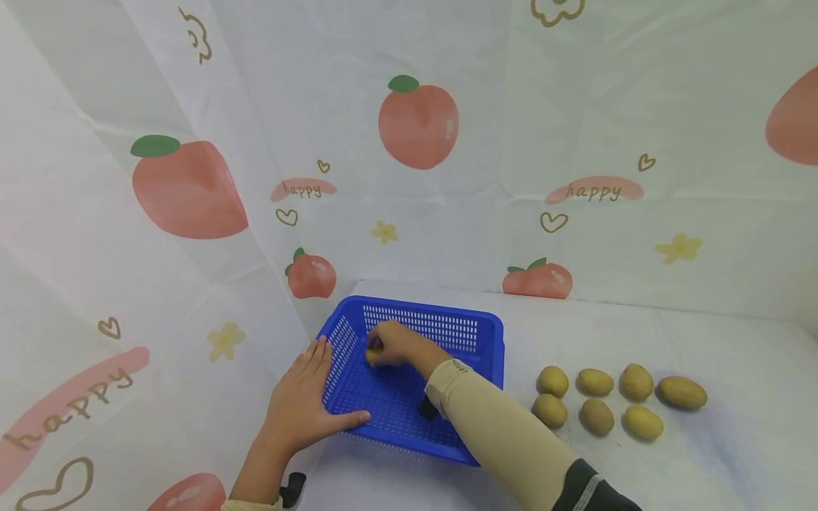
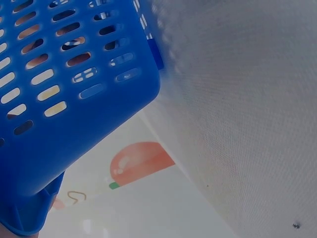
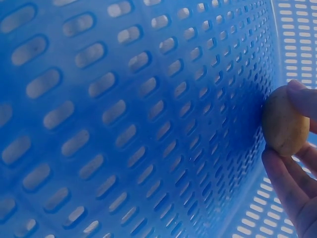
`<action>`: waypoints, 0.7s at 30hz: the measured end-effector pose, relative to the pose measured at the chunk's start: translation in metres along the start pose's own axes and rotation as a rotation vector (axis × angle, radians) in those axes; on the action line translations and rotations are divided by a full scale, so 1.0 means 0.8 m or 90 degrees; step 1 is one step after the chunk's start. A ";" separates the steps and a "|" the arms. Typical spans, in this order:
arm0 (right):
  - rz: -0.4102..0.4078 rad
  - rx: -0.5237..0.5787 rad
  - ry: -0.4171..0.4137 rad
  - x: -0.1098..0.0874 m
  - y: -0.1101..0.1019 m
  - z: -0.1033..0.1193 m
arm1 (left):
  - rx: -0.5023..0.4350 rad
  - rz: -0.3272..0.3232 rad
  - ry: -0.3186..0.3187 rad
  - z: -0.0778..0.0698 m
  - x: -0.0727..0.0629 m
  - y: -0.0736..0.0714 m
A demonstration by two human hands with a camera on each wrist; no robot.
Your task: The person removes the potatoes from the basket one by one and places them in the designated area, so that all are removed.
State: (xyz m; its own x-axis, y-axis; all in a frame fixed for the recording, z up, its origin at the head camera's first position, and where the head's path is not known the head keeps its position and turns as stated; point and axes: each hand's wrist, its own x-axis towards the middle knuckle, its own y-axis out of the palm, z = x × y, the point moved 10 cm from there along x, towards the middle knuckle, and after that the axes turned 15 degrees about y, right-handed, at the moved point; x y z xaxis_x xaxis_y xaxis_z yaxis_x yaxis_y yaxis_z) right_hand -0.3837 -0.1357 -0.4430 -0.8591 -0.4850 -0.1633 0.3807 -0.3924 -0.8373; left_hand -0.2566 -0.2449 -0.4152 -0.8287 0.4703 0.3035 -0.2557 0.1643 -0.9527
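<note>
A blue slotted plastic basket (image 1: pixel 409 443) stands on the white table. Inside it, near the far left corner, my right hand (image 1: pixel 399 344) pinches a small yellow-brown potato (image 3: pixel 285 121) between thumb and fingers, close over the basket floor. My left hand (image 1: pixel 307 397) rests on the basket's left rim, fingers straight along it and thumb stretched over the near side. In the left wrist view the basket's outer wall (image 2: pixel 94 114) fills the upper left, and most of that hand is hidden. No other potato shows in the basket.
Right of the basket, several potatoes lie in two rows on the table, among them a longer one (image 1: pixel 682 392) at the far right and a round one (image 1: pixel 549 410) nearest the basket. A white fruit-print sheet (image 1: pixel 473 234) hangs behind and along the left.
</note>
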 end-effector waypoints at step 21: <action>-0.011 0.013 -0.024 -0.004 -0.009 0.006 | -0.001 0.003 -0.001 -0.002 0.000 -0.002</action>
State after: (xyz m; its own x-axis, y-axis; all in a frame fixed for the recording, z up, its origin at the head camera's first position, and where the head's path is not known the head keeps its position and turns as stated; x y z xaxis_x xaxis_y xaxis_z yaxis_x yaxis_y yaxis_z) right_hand -0.3819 -0.1349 -0.4343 -0.8525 -0.5067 -0.1285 0.3729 -0.4172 -0.8288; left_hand -0.2552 -0.2437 -0.4137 -0.8302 0.4700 0.2996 -0.2514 0.1638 -0.9539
